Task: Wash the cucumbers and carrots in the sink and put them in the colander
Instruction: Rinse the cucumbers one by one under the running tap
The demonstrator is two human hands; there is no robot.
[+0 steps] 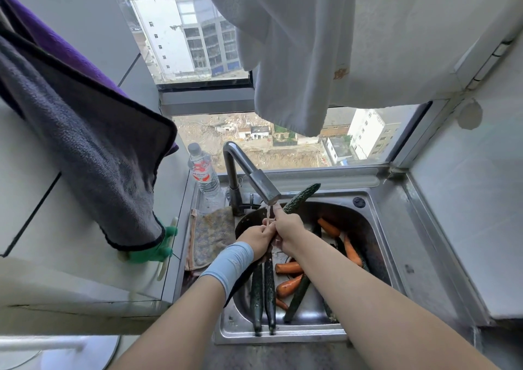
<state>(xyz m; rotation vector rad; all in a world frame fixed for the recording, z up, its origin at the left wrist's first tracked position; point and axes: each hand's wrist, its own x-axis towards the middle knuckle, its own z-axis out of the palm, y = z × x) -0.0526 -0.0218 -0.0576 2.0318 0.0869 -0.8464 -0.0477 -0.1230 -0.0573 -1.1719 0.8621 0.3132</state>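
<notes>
Over the steel sink (379, 245) my right hand (288, 229) grips a dark green cucumber (301, 198) that sticks up and to the right under the running faucet (263, 185). My left hand (256, 239), with a light blue wristband, closes on the same cucumber's lower part, in the stream of water. Several more cucumbers (268, 293) and several carrots (288, 267) lie in the sink basin. No colander can be made out.
A water bottle (202, 171) stands left of the faucet. A folded rag (210, 236) lies on the sink's left rim. A grey towel (93, 148) hangs at left over a green glove (158, 249). White cloth (297, 58) hangs above the window.
</notes>
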